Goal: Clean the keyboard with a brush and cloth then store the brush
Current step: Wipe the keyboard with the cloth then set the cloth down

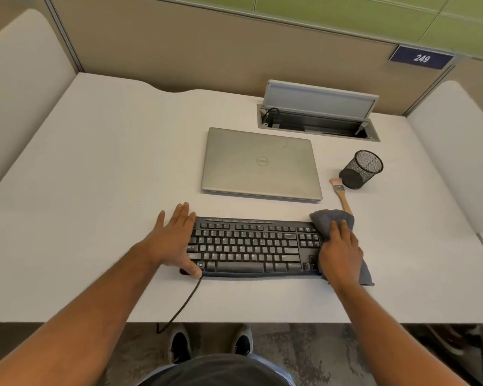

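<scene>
We take the black keyboard as our landmark, lying near the front edge of the white desk. Our left hand lies flat at the keyboard's left end, fingers straight and slightly spread, the thumb reaching down to its front-left corner; it grips nothing. Our right hand presses a grey cloth onto the keyboard's right end, over the number pad. The fingers lie together and rather straight on top of the cloth, which bunches up beyond the fingertips and trails out behind the hand off the keyboard's right edge.

The brush lies on the desk just beyond the keyboard's back-right corner, its wooden handle running under the cloth and its bristles pointing away from the keyboard. Touching or nearly touching the bristle end stands a black mesh cup; we cannot tell which. Directly behind the keyboard lies a closed silver laptop, and further back an open cable hatch is set into the desk. A black cord runs from the keyboard's front-left corner over the desk's front edge.
</scene>
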A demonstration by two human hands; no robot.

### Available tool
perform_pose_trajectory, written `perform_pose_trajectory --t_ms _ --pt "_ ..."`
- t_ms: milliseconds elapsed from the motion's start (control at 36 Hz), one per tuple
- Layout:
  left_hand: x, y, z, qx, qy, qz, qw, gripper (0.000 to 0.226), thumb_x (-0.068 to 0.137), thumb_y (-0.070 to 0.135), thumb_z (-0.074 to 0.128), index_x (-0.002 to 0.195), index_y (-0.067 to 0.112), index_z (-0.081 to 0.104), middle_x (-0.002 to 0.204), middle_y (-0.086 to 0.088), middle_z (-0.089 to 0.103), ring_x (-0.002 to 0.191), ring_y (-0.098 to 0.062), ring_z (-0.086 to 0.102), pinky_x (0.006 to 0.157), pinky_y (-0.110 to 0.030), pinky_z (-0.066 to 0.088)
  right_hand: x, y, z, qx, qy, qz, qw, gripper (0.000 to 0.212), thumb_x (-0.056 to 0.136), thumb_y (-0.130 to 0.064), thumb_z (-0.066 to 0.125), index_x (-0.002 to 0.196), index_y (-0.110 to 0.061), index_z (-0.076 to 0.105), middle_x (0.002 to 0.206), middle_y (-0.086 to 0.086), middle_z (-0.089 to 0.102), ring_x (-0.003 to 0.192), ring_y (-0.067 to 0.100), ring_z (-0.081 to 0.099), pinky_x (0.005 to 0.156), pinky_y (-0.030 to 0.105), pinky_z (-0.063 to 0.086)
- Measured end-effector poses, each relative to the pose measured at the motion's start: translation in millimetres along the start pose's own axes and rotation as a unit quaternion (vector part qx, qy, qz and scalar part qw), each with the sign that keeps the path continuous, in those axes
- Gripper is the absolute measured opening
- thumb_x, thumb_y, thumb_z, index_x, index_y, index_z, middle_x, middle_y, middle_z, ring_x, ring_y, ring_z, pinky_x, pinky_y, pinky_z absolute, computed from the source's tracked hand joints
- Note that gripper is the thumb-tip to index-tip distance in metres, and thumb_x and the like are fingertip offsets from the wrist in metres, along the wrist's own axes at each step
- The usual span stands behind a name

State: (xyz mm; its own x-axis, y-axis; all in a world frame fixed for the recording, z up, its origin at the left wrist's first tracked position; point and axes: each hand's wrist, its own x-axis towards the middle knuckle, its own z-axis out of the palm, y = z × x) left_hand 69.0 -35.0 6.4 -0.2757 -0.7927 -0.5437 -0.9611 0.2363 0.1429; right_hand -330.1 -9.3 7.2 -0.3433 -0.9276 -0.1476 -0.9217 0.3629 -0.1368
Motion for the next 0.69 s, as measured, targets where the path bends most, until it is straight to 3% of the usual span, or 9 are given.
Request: perform_pose_trajectory --t_ms 167,250,361,444,556,694 --pt "13 43 0 0.046 0.015 0.072 0.996 0.159 0.058 0.091 0.069 0.155 0.013 -0.031 0.161 -0.013 -0.038 0.148 -0.031 -0.034 0.12 -0.057 -0.016 -19 -47 9 0.018 -0.018 -0.02 0.999 0.058 0.1 -0.021 0.043 0.157 -0.019 0.032 0.17 0.014 0.022 0.15 0.041 0.028 0.116 0.063 0.033" --pt "19 56 1 0.061 0.018 0.077 0.995 0.158 0.059 0.09 0.069 0.155 0.013 -0.03 0.161 -0.015 -0.037 0.148 -0.033 -0.034 0.122 -0.057 -0.014 -43 -78 13 0.019 -0.031 -0.083 0.996 0.06 0.1 -0.025 0.045 0.158 -0.022 0.031 0.17 0.012 0.023 0.148 0.04 0.032 0.115 0.058 0.038" --pt "23 63 -2 0.096 0.027 0.098 0.99 0.158 0.059 0.089 0.069 0.156 0.009 -0.027 0.163 -0.012 -0.033 0.15 -0.028 -0.032 0.123 -0.058 -0.013 -71 -105 21 -0.004 -0.068 -0.181 0.981 0.064 0.105 -0.036 0.041 0.164 -0.027 0.019 0.174 0.004 0.009 0.154 0.032 0.019 0.122 0.052 0.027" --pt "24 69 -3 0.104 0.025 0.122 0.987 0.157 0.061 0.088 0.07 0.155 0.01 -0.028 0.163 -0.012 -0.033 0.15 -0.027 -0.032 0.123 -0.058 -0.013 -69 -100 20 -0.015 -0.073 -0.207 0.975 0.065 0.105 -0.038 0.038 0.165 -0.027 0.018 0.174 0.002 0.008 0.155 0.03 0.019 0.123 0.051 0.026" --pt "26 81 -3 0.093 0.025 0.139 0.986 0.155 0.062 0.083 0.075 0.157 0.013 -0.027 0.163 -0.011 -0.034 0.151 -0.028 -0.03 0.124 -0.057 -0.01 -52 -72 15 -0.025 -0.063 -0.17 0.983 0.063 0.105 -0.039 0.037 0.164 -0.029 0.018 0.174 0.001 0.011 0.154 0.027 0.023 0.123 0.051 0.026" --pt "26 83 -2 0.073 0.022 0.137 0.988 0.153 0.064 0.079 0.077 0.157 0.016 -0.027 0.164 -0.011 -0.033 0.15 -0.026 -0.031 0.125 -0.056 -0.006 -32 -31 3 -0.014 -0.025 -0.042 0.999 0.06 0.104 -0.03 0.04 0.162 -0.021 0.027 0.171 0.009 0.02 0.15 0.034 0.03 0.119 0.055 0.032"
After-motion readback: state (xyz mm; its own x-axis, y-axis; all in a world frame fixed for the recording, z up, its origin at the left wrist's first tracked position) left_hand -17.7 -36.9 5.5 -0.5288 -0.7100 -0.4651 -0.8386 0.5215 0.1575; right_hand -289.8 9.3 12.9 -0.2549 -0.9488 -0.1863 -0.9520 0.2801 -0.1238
